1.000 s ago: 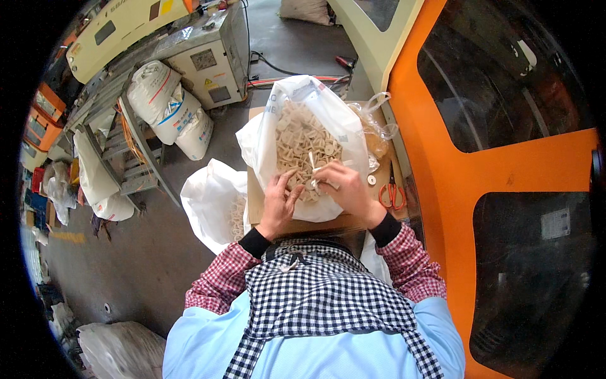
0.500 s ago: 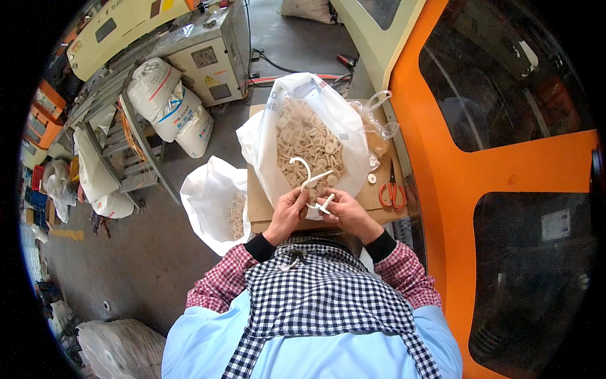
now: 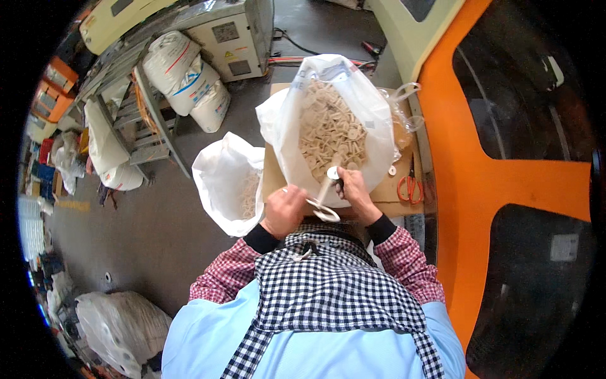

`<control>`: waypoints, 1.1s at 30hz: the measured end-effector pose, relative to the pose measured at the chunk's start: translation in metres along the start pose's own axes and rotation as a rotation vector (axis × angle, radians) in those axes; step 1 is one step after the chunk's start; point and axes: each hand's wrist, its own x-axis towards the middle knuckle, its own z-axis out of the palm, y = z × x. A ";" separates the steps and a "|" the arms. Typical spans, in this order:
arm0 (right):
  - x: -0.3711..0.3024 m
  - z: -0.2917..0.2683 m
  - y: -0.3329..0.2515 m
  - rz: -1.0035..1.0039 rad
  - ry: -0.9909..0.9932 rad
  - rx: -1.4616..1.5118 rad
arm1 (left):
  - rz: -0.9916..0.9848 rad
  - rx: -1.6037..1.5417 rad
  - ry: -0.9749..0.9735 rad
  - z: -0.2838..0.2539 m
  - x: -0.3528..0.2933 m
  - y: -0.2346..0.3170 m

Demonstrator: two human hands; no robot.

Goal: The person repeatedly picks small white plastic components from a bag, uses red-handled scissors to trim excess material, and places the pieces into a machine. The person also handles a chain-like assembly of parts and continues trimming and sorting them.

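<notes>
My left hand (image 3: 284, 210) is closed and smeared by motion in front of the big bag. By its fingertips hangs a curved off-white plastic runner (image 3: 326, 215), which it seems to grip. My right hand (image 3: 355, 192) is pinched beside a round-headed white plastic peg (image 3: 332, 172), whose blurred stem slants down toward the runner. Whether stem and runner are still joined I cannot tell. Just beyond both hands an open white bag (image 3: 372, 148) holds a heap of similar beige pegs (image 3: 328, 120).
A smaller white bag (image 3: 218, 170) with thin plastic scraps stands at the left. Orange-handled scissors (image 3: 410, 189) and a small white disc (image 3: 392, 170) lie on the cardboard (image 3: 273, 180). An orange machine panel (image 3: 461, 183) borders the right; stacked sacks (image 3: 189, 76) stand farther left.
My hands have moved apart: the left dropped back from the curved runner's upper part, the right turned upward with the round-headed peg. The runner now hangs lower, and the view has shifted.
</notes>
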 end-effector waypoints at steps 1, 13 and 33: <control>0.009 -0.001 0.000 -0.008 -0.034 -0.013 | -0.104 -0.018 0.069 0.000 -0.014 -0.016; 0.033 -0.167 0.033 -0.319 0.733 -0.597 | -1.022 0.312 -0.070 -0.043 -0.139 -0.199; -0.019 -0.125 0.047 -0.403 0.641 -0.339 | -0.714 -0.602 -0.204 0.025 0.017 0.016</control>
